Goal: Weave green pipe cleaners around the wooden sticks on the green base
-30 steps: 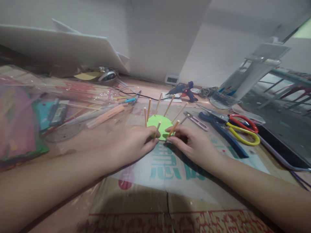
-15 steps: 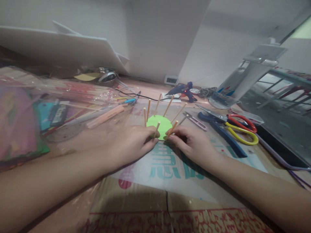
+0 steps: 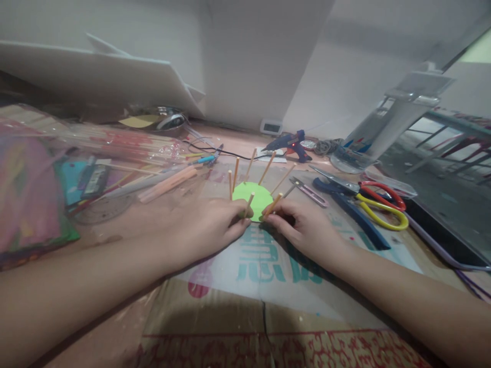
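A bright green disc (image 3: 256,200) lies in the middle of the work surface, with several thin wooden sticks standing up around its rim. Some of these sticks lean outward. My left hand (image 3: 226,220) pinches a wooden stick (image 3: 250,201) near its base at the disc's front left. At the front right, my right hand (image 3: 293,219) has thumb and fingers closed on another wooden stick (image 3: 275,200), which tilts to the right. Both hands rest low, beside the disc's edge, and their fingertips partly hide the stick bases.
Behind the disc lies a blue glue gun (image 3: 289,143) with a small lit red light. To the right are thread snips (image 3: 310,192), red-and-yellow-handled scissors (image 3: 379,204), dark blue pliers (image 3: 356,217), a phone (image 3: 445,232) and a clear dispenser (image 3: 378,128). Bagged sticks (image 3: 115,143) lie left.
Almost nothing differs. The whole view has shifted very slightly, and both hands stay at the same sticks on the green disc.
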The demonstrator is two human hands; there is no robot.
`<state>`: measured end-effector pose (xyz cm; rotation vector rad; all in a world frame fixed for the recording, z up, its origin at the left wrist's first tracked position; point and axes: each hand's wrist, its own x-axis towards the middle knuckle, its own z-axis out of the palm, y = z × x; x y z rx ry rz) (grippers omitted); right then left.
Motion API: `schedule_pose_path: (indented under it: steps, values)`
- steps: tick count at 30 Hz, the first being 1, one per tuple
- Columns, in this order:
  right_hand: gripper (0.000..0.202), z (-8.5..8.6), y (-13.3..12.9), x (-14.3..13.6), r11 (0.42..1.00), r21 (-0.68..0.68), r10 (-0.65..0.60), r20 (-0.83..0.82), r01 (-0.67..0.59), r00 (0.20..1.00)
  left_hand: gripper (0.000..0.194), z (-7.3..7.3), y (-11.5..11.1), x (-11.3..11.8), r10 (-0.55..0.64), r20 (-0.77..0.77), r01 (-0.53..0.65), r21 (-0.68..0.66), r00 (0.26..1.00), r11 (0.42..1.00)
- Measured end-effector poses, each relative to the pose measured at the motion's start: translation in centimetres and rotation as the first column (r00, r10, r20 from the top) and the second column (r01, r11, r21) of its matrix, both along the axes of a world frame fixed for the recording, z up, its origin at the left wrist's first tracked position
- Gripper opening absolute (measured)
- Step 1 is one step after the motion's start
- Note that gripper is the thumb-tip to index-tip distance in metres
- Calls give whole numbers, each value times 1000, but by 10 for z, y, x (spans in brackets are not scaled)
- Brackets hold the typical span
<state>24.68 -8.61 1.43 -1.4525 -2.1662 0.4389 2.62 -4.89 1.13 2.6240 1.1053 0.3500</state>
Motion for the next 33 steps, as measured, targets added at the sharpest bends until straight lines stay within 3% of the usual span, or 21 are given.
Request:
schedule_pose_path:
  steps: [12, 20, 26, 33]
  values:
    - [16, 0, -1, 0, 1000, 14, -8, -30, 8, 1000, 25, 0, 0, 0, 0, -5, 0, 0, 1000, 1000]
    - [30, 3, -8, 2, 997, 79, -9, -197, 25, 980, 26, 0, 1, 0, 12, -5, -12, -9, 1000, 1000]
    - [48, 6, -12, 5, 952, 301, 117, -207, -51, 971, 28, 2, -1, -1, 23, -1, -23, -30, 1000, 999]
    - [32, 5, -9, 6, 905, 417, 136, -103, -81, 985, 27, 2, 0, -1, 10, 5, -10, -21, 1000, 1000]
